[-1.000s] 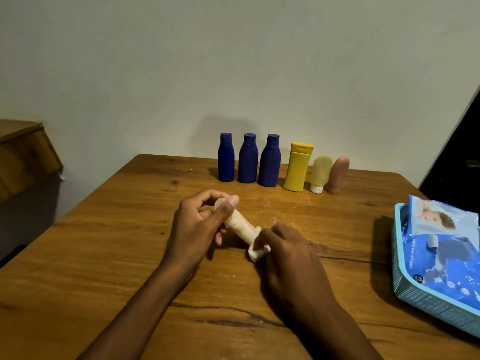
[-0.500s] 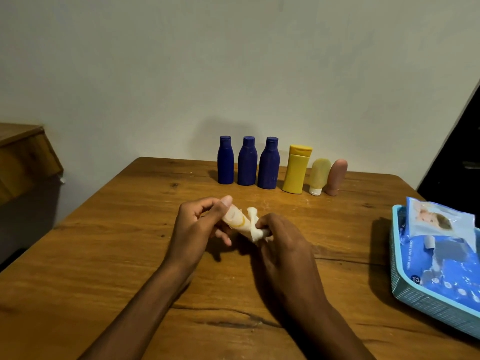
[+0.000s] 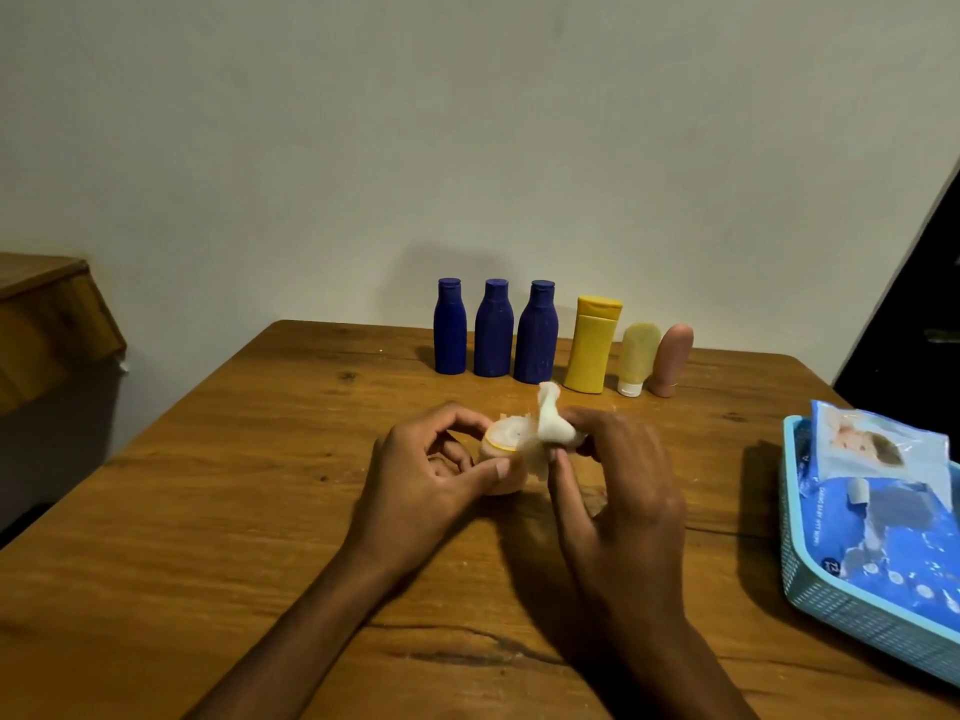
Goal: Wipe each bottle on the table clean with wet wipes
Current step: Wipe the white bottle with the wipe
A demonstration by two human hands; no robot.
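A wooden tabletop (image 3: 208, 511) stands against a pale wall. Above its middle my left hand (image 3: 431, 475) grips a small peach bottle (image 3: 501, 459), its white cap end turned toward me. My right hand (image 3: 608, 491) pinches a bunched white wet wipe (image 3: 550, 428) against that cap. Six bottles stand in a row behind: three blue bottles (image 3: 492, 336), a yellow bottle (image 3: 592, 345), a pale tube (image 3: 638, 358) and a pink tube (image 3: 672, 358). A teal basket (image 3: 831, 610) at right holds the wipes pack (image 3: 893, 511).

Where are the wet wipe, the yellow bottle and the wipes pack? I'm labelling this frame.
wet wipe (image 3: 553, 428): head view, on the bunched white part pinched by the right hand.
yellow bottle (image 3: 591, 356): head view, on the middle of its body.
wipes pack (image 3: 893, 517): head view, on its blue front.
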